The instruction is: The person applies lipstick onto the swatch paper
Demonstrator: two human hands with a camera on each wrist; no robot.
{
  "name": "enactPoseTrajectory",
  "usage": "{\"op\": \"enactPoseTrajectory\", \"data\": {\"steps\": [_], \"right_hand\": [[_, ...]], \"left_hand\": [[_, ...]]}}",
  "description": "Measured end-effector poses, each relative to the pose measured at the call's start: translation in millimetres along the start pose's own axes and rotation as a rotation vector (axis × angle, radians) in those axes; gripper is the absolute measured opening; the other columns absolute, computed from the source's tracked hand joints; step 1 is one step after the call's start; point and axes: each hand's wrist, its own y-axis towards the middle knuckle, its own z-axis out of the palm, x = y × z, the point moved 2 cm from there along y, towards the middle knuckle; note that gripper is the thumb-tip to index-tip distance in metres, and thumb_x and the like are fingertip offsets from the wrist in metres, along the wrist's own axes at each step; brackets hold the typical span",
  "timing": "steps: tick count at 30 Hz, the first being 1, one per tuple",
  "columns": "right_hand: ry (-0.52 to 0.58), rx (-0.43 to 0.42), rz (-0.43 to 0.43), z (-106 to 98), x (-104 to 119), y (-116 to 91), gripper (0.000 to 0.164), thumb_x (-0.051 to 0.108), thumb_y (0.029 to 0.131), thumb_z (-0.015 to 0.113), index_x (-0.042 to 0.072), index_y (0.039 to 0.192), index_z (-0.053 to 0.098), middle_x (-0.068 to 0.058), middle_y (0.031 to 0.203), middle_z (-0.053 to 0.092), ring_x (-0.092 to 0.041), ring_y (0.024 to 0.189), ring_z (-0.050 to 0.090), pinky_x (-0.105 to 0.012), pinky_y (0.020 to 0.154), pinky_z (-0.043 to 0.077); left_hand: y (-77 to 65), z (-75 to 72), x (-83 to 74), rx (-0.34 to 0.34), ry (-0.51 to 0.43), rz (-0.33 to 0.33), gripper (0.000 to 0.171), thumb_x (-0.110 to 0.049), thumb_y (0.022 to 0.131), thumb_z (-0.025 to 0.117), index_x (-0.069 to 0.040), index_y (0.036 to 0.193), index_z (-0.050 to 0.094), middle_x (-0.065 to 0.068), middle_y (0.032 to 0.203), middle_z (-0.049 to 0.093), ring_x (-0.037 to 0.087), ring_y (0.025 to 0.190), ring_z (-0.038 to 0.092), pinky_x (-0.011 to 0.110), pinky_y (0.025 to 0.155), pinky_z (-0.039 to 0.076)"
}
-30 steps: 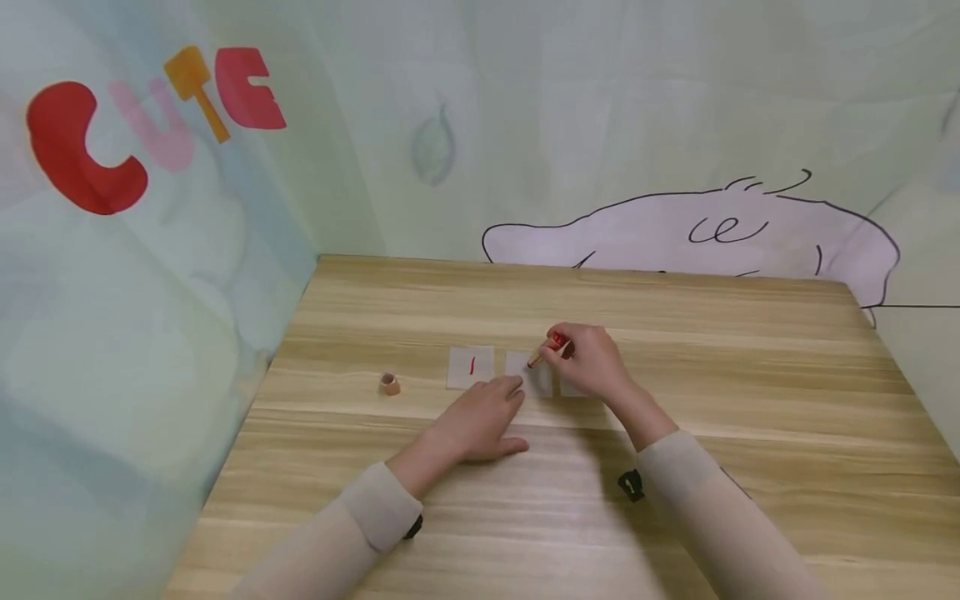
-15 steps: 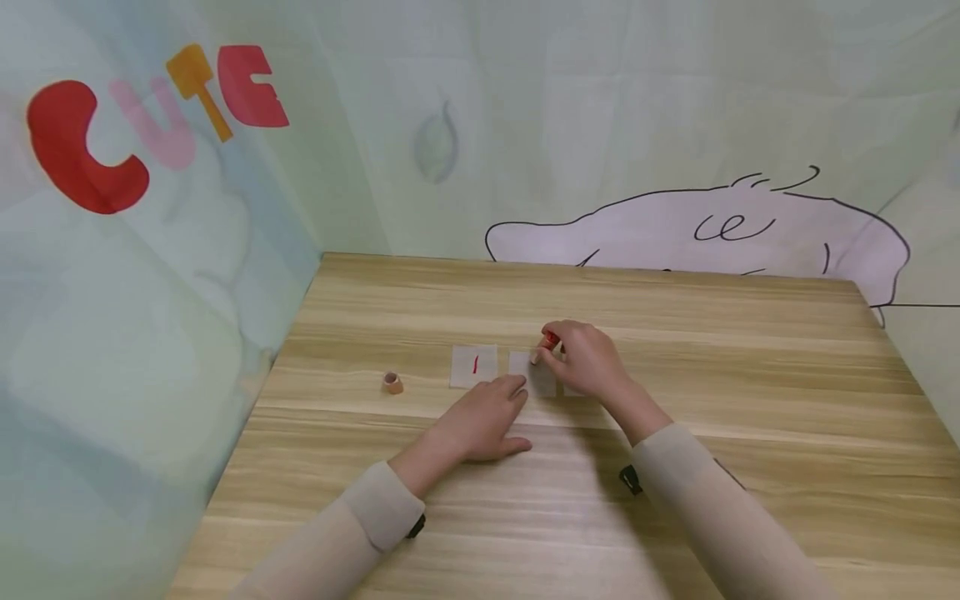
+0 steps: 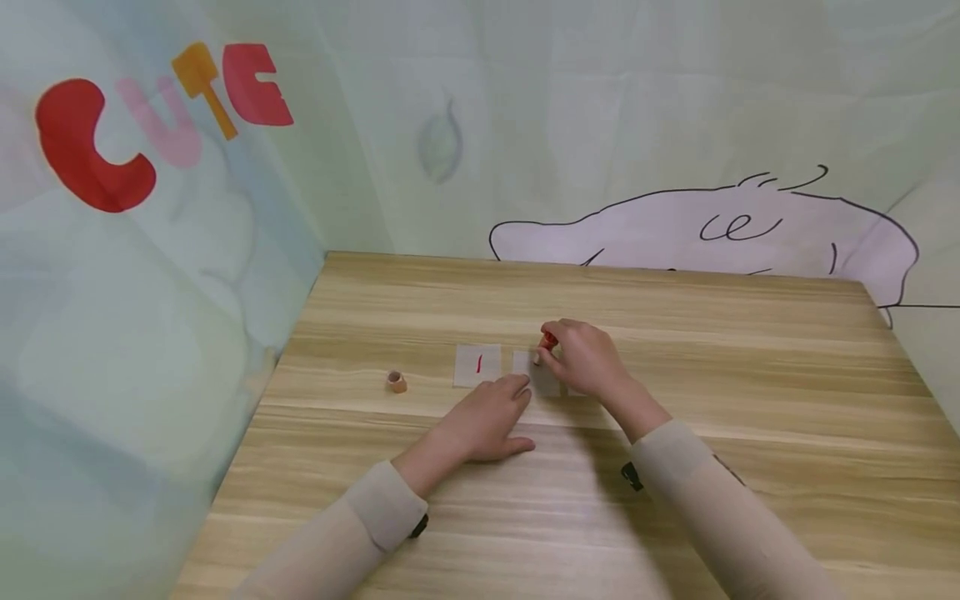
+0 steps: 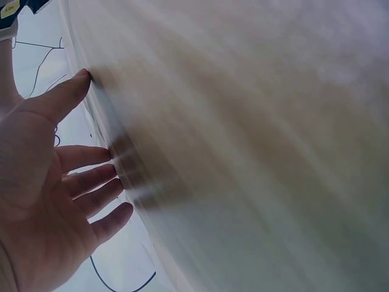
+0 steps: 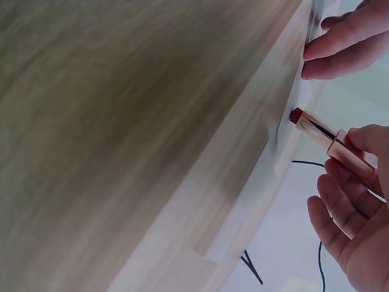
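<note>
Cap (image 3: 397,382): a small rose-gold cap on the wooden tabletop (image 3: 360,304), hollow end up, well apart from the work; best left there until wanted.
Left card (image 3: 465,367): a pale square lying flat with one short red stroke (image 3: 479,364); the left wrist and sleeve should be kept off that stroke, which could probably smear.
Left hand (image 3: 487,421): fingers extended, gripping nothing, fingertips over the near-left part of the next card, thumb out to the side. Light, steady pressure there should stop the card sliding.
Middle card (image 3: 522,362): flat, partly covered by both hands; whether it bears a mark cannot be told.
Lipstick (image 3: 548,341): over the middle card, slanted, its red tip (image 5: 296,115) touching or almost touching the card. Soft wax calls for gentle pressure and one slow, even stroke.
Right hand (image 3: 588,358): thumb and fingers pinch the lipstick's case; its heel is best held clear of fresh colour.
Right card (image 3: 576,392): mostly hidden beneath the right hand.
Change from one second ago: cap, left card and left hand keep their places; the lipstick stands steeper, and the right hand sits slightly further left.
</note>
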Motion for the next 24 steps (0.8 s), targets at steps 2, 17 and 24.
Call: {"op": "enactPoseTrajectory", "data": {"steps": [2, 17, 24], "right_hand": [[-0.012, 0.009, -0.009, -0.8, 0.2, 0.0, 0.024, 0.022, 0.092, 0.074, 0.002, 0.106, 0.072, -0.008, 0.089, 0.070, -0.023, 0.078, 0.067, -0.042, 0.068, 0.057], [0.023, 0.119, -0.053, -6.3, 2.1, -7.5, 0.035, 0.019, 0.091, 0.071, -0.003, 0.119, 0.069, -0.008, 0.093, 0.073, -0.023, 0.077, 0.067, -0.043, 0.072, 0.057], [0.036, 0.102, -0.056, -5.1, 1.9, -8.5, 0.036, 0.020, 0.091, 0.071, -0.003, 0.119, 0.069, -0.009, 0.093, 0.072, -0.023, 0.078, 0.066, -0.044, 0.073, 0.056]], "left_hand": [[0.2, -0.4, 0.1, -0.005, 0.002, 0.001, 0.075, -0.054, 0.094, 0.066, 0.004, 0.140, 0.055, 0.017, 0.150, 0.045, 0.029, 0.139, 0.044, 0.043, 0.108, 0.045], [0.9, 0.3, 0.1, 0.020, -0.021, -0.012, 0.076, -0.055, 0.094, 0.065, 0.002, 0.143, 0.053, 0.015, 0.154, 0.042, 0.027, 0.142, 0.040, 0.043, 0.110, 0.042], [1.3, 0.4, 0.0, 0.029, -0.023, -0.019, 0.076, -0.055, 0.095, 0.065, 0.002, 0.144, 0.052, 0.015, 0.155, 0.041, 0.027, 0.143, 0.039, 0.043, 0.111, 0.041]]}}
